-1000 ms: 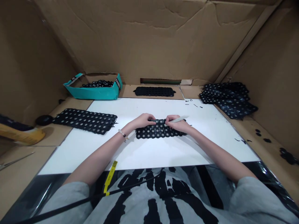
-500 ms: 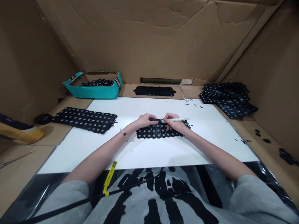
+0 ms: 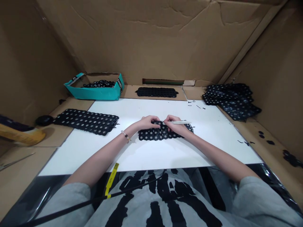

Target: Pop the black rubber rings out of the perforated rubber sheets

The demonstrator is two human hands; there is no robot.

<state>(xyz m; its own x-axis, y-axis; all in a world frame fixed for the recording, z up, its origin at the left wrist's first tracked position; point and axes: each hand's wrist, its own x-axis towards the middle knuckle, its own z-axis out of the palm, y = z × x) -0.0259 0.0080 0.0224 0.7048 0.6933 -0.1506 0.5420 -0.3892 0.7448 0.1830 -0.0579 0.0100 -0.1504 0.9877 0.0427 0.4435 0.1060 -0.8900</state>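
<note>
- At the far left, on the cardboard ledge, lie a yellow-handled tool and, nearer the person, a thin metal tool; its exact kind is hard to tell.
- Just beside the white surface sit a round black object and a stack of perforated black sheets, their round holes showing pale.
- Behind these stands a teal cardboard box, open and holding a heap of black pieces.
- The left hand, with a beaded bracelet at the wrist, is clenched on the near panel's upper edge, fingers curled over it.
- The perforated black panel lies mid-surface, its long axis running left to right, across the person. It sits just below and toward the person from both hands, which meet over its middle, so neither hand is clearly nearer.
- The right hand grips the same edge while also holding a slim white stick, which points rightward past the knuckles.
- Farther back, a single black sheet rests on a cardboard strip.
- At the right, an untidy pile of black sheets overlaps on the ledge, with small black scraps scattered beside it.
</note>
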